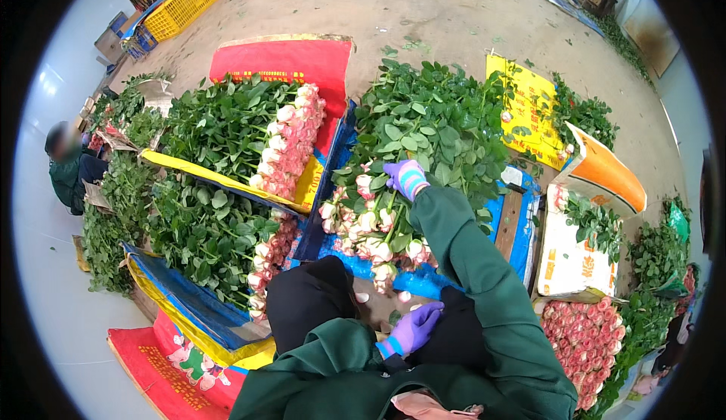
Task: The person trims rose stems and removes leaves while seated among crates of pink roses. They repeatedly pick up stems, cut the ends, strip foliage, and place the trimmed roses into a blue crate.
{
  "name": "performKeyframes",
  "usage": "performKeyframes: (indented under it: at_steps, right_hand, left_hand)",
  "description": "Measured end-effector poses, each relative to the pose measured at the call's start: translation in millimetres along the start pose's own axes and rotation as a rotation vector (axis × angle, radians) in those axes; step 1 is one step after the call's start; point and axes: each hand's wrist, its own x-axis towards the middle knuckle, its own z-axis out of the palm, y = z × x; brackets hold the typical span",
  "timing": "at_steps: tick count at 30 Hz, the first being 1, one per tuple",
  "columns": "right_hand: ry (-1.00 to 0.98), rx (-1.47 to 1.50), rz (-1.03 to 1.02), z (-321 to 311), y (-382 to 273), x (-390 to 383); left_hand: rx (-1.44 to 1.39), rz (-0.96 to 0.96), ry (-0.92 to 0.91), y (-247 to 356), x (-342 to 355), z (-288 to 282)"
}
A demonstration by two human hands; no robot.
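Note:
My right hand (407, 177), in a purple glove with a striped cuff, reaches forward onto a heap of leafy rose stems (431, 121). Its fingers curl in beside a white-and-pink rose (364, 186) and seem closed round its stem; leaves and the hand partly hide the hold. More loose roses (370, 227) lie just nearer to me, heads toward my knees, on a blue sheet (420, 282). My left hand (415, 328), gloved alike, rests over my lap with its fingers stretched out and nothing seen in them.
To the left lie rose bundles with pink heads (291, 147), between yellow-and-blue dividers (219, 182) and red card (283, 60). At right are packed pink roses (582, 344) and an orange-and-white carton (605, 174). A yellow crate (185, 7) stands far left. Another person (68, 166) sits at left.

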Motion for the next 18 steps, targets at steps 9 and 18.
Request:
performKeyframes:
  at_steps: [9, 18]
  right_hand:
    - [0.096, 0.348, -0.662, -88, -19, -72]
    - [0.018, 0.348, -0.409, -79, 128, -161]
  left_hand:
    - [-0.003, -0.01, -0.01, 13, -4, -16]
    - [-0.527, -0.163, 0.032, -29, -1, 1]
